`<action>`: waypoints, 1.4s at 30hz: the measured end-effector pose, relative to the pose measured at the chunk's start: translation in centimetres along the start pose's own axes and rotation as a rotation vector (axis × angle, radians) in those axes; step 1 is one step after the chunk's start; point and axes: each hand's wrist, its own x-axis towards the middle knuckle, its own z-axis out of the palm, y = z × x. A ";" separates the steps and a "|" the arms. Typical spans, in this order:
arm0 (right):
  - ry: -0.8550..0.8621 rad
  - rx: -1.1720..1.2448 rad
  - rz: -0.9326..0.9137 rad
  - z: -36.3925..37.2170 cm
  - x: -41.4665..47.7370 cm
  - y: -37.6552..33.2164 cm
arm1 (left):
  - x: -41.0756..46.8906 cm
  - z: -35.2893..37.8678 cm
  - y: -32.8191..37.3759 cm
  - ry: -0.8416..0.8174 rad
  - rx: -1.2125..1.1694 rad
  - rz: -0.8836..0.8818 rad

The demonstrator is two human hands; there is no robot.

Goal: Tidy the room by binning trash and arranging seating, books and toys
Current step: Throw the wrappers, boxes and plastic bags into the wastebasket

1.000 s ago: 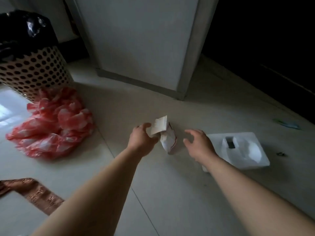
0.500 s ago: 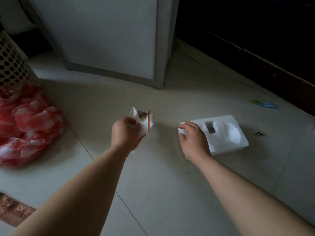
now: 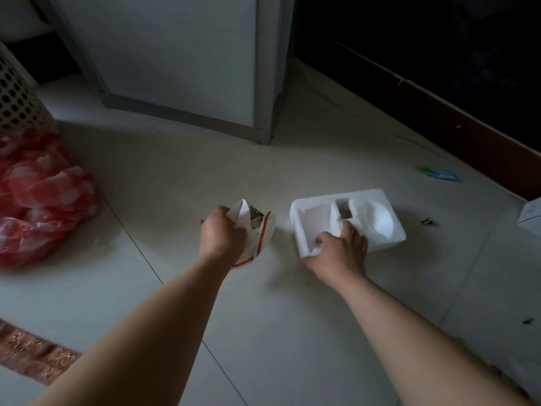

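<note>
My left hand grips a crumpled white paper packet with an orange-red edge, held just above the pale tiled floor. To its right a white moulded foam tray lies on the floor. My right hand grips the tray's near edge, with the fingers curled into one of its hollows. A perforated white bin stands at the far left, cut off by the frame.
A crumpled red plastic bag lies by the bin. A grey cabinet stands behind. A blue-green wrapper and a small metal bit lie to the right. A brown patterned mat is at the lower left.
My right hand reached right and took hold of the foam tray's near edge. My left hand closed round the paper packet and kept it. The view shifted right, away from the bin.
</note>
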 end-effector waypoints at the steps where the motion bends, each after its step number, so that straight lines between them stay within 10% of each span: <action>1: 0.002 0.020 -0.010 0.2 -0.2 -0.2 | 0.0 0.0 0.0 0.000 0.010 0.010; 11: 0.251 0.270 -0.318 -4.2 -0.3 -8.7 | 1.9 -7.3 1.5 0.166 -0.124 -0.014; 42: 0.038 1.532 -0.584 -23.4 -2.3 -56.5 | 19.0 -54.4 -2.4 0.872 -0.226 0.083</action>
